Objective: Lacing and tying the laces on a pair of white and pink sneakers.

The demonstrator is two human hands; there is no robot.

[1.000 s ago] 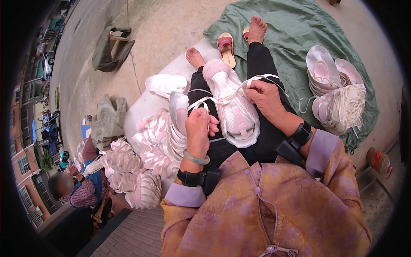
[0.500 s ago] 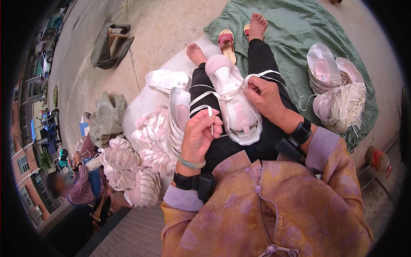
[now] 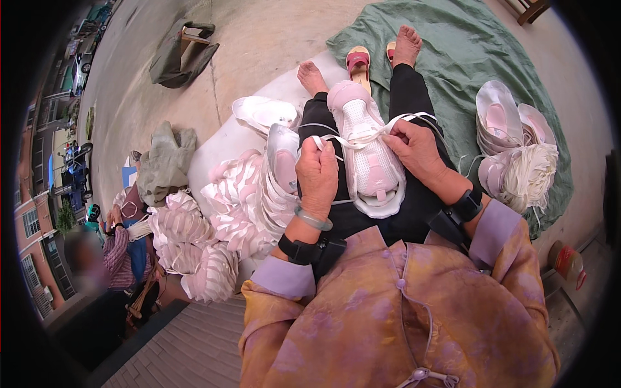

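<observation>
We see left hand [image 3: 317, 179] and right hand [image 3: 419, 152] each pinching white shoelace [image 3: 362, 137], pink-and-white sneaker upper [image 3: 372, 160] between them. Well right of the grip, we note a bottle [image 3: 576, 271], red label [image 3: 565, 257] illegible.

Beyond the right hand [image 3: 417, 152], a rumpled green tarp [image 3: 466, 52] covers part of the pale concrete [image 3: 272, 32], with red-strapped slippers [image 3: 358, 61] at its left edge. Nearer the wearer, right of that hand, is a red-labelled bottle [image 3: 566, 262]. Far ahead and left of the left hand [image 3: 318, 178], dark olive cloth [image 3: 171, 64] drapes a frame; directly left, grey-green cloth [image 3: 165, 165] lies heaped. Farther left are a co-worker [image 3: 119, 262], an orange-brown building [image 3: 40, 241] and, blurred near the rim, what look like parked vehicles [image 3: 79, 171].
</observation>
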